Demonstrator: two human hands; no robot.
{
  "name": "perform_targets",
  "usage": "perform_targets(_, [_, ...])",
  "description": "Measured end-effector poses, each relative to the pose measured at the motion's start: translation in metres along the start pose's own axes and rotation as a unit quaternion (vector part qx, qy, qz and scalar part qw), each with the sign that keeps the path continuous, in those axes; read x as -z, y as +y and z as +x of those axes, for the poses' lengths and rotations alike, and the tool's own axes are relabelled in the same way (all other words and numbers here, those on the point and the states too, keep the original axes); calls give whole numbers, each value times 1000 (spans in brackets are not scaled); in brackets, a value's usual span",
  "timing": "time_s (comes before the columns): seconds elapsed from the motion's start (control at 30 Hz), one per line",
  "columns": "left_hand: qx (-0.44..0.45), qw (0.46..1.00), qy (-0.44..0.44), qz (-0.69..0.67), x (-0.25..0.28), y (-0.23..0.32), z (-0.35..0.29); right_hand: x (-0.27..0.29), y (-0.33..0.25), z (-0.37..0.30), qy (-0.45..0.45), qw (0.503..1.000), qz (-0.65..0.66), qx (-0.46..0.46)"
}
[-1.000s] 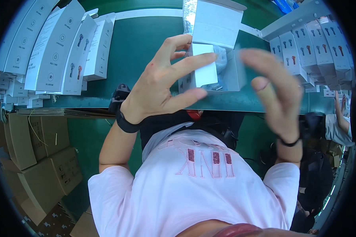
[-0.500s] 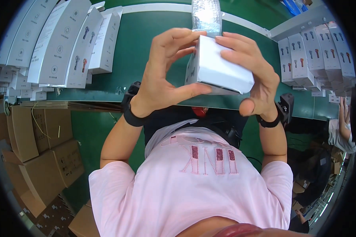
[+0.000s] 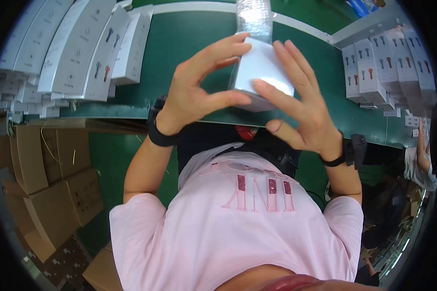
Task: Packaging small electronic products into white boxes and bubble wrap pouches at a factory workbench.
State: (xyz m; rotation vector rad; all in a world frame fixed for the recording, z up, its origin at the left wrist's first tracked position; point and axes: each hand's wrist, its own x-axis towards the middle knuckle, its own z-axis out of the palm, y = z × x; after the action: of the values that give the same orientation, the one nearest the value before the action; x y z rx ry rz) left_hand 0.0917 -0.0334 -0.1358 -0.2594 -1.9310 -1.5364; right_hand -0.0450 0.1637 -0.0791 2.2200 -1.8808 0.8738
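Note:
A white carton is held up over the green table, its plain white face towards me and slightly tilted. My left hand grips its left side, with the thumb at the near lower corner and the fingers by the far upper corner. On the other side, my right hand has its fingers stretched and spread. One fingertip touches the white face near its lower edge, other fingers reach along the right edge, and the thumb stands away from the carton. Just beyond it is a clear bubble-wrap sleeve.
Tall white printed boxes stand in rows on the green tabletop at the left. More white boxes with earphone pictures line the right side under a pale rail. Brown cardboard cartons sit below on the left. Another person's arm shows far right.
The carton has turned and tipped, showing more of its white face, and shifted slightly left. My right fingers have straightened and spread, and the right thumb has moved left beneath it.

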Motion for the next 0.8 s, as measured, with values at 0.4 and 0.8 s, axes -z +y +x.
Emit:
perform_targets(0.4, [84,975,70,194,9,41,34,100,-41,-141,449,812,-114,-355])
perform_targets(0.8, [115,646,156,738,62,18,38,233,189,-416,452,648,-352,-501])
